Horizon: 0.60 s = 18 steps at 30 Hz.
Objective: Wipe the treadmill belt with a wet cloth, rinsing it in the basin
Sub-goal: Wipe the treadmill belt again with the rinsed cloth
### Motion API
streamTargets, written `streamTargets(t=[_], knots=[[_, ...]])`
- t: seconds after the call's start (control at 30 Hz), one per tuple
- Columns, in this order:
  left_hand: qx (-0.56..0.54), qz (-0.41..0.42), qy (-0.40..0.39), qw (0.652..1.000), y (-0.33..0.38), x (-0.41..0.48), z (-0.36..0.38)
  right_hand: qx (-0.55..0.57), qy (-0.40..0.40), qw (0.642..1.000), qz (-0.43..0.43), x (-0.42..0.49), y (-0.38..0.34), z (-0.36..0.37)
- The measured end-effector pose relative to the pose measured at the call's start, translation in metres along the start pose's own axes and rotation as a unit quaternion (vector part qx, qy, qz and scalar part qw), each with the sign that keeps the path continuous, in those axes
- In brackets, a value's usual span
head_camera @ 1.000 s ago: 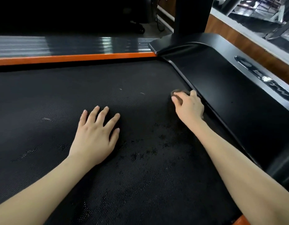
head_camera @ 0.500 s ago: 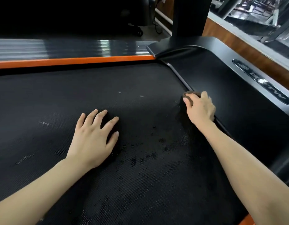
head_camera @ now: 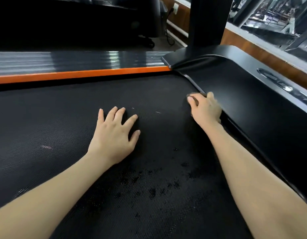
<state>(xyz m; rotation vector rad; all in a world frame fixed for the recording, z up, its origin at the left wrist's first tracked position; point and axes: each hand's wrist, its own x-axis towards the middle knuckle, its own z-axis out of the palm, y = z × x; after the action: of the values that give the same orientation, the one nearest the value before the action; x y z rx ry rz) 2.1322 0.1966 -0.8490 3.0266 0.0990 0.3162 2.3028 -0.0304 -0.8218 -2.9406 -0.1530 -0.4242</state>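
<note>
- Hands first: the left hand [head_camera: 114, 135] lies flat and released on the black textured treadmill belt [head_camera: 45, 128], palm down and fingers spread, holding nothing.
- The right hand [head_camera: 205, 109] has its fingers curled over a dark brown wadded cloth [head_camera: 194, 94], grasping it and pressing it onto the belt.
- Only a sliver of the cloth shows, past the fingertips. It sits at the belt's far right edge, touching the rim of the glossy black motor cover [head_camera: 252, 114].
- Compared with half a second ago, the right hand and cloth are farther along the cover's edge, closer to the far corner where the cover meets the orange side strip [head_camera: 80, 74].
- The left hand has also slid farther. Its fingertips are now nearly level with two small bright glints [head_camera: 157, 112] on the belt, which earlier lay well beyond them.
- Dark wet blotches [head_camera: 149, 187] lie on the near part of the belt between the forearms. They were just beside the heel of the left hand before and are now well nearer than it.
- A black upright post [head_camera: 207, 19] rises from the far end of the cover.
</note>
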Motion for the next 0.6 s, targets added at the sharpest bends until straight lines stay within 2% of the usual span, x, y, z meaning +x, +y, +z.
streamTargets(t=[0.07, 0.17, 0.23, 0.33, 0.4, 0.6], knots=[[0.0, 0.001, -0.001, 1.0, 0.001, 0.0, 0.0, 0.011, -0.008, 0.999, -0.029, -0.007, -0.019, -0.002], [0.012, 0.001, -0.002, 1.0, 0.001, 0.0, 0.001, -0.006, 0.016, 0.981, -0.194, -0.052, -0.027, -0.006], [0.019, 0.0, -0.005, 1.0, 0.001, -0.001, 0.001, -0.028, 0.027, 0.968, -0.249, -0.062, -0.019, -0.009], [0.02, -0.003, 0.001, 1.0, 0.001, -0.004, 0.0, -0.074, 0.036, 0.978, -0.193, -0.027, 0.0, -0.004], [0.019, -0.006, 0.001, 1.0, 0.002, -0.005, 0.001, -0.063, 0.053, 0.986, -0.147, -0.005, 0.009, 0.003], [0.015, -0.008, 0.004, 1.0, 0.003, -0.004, 0.001, 0.054, 0.001, 0.98, -0.191, 0.009, 0.018, 0.013]])
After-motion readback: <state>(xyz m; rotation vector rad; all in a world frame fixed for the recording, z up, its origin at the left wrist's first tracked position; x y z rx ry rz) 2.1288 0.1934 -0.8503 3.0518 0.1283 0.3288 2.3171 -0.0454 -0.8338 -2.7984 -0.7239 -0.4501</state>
